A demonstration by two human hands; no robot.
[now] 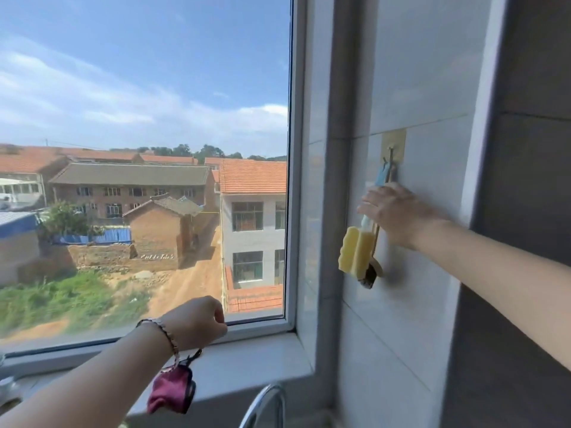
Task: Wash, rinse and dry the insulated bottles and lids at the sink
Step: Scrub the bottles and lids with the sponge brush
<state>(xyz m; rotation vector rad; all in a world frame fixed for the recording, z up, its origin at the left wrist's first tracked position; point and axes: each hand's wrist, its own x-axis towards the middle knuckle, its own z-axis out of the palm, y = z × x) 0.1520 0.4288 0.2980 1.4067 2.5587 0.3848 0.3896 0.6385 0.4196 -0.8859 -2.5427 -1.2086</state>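
Observation:
A bottle brush with a yellow sponge head (355,253) and a pale blue handle hangs from a brass wall hook (392,145) on the white tiles right of the window. My right hand (397,213) is closed around its handle just below the hook. A second, dark-headed brush (370,278) hangs behind it. My left hand (197,322) is raised before the window sill with its fingers curled in and nothing in it; a bracelet and a small red pouch (171,392) dangle from the wrist. No bottle or lid is in view.
The chrome arc of a tap (262,403) rises at the bottom middle. A white window sill (247,359) runs below a large window looking onto buildings. A grey tiled wall (525,180) stands at the right.

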